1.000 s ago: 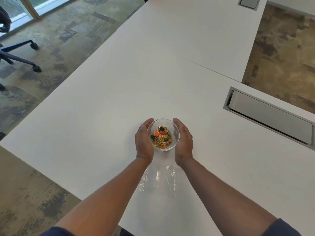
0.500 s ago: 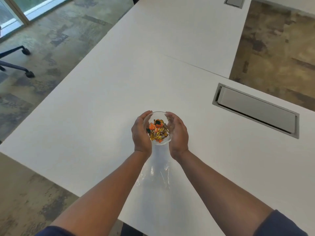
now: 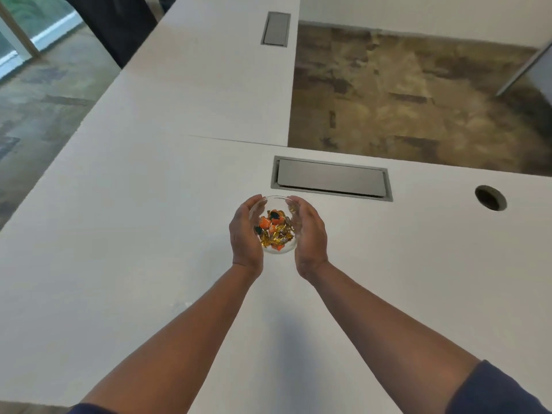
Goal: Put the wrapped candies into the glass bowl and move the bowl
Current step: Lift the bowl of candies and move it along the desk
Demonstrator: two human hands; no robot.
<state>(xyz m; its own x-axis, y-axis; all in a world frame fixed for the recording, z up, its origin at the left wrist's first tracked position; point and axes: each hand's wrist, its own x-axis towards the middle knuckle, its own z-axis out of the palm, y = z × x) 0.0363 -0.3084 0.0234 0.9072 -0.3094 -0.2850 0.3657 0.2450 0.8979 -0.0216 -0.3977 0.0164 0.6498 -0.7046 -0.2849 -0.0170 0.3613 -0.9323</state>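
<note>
A small clear glass bowl point(image 3: 280, 249) sits between my two hands in the middle of the view. It holds several wrapped candies point(image 3: 273, 230) in orange, gold and dark green foil. My left hand point(image 3: 243, 234) cups the bowl's left side and my right hand point(image 3: 309, 234) cups its right side, fingers curled around the rim. The bowl appears lifted a little off the white table point(image 3: 134, 234); its base is hidden by my palms.
A grey cable hatch point(image 3: 331, 179) is set in the table just beyond the bowl. A round cable hole point(image 3: 490, 198) lies at the right. A second hatch point(image 3: 276, 28) sits on the far table section. Carpeted floor lies beyond the table's edges.
Both hands have carried the bowl forward and to the right, toward the grey hatch. The clear plastic bag seen below the hands earlier is out of view.
</note>
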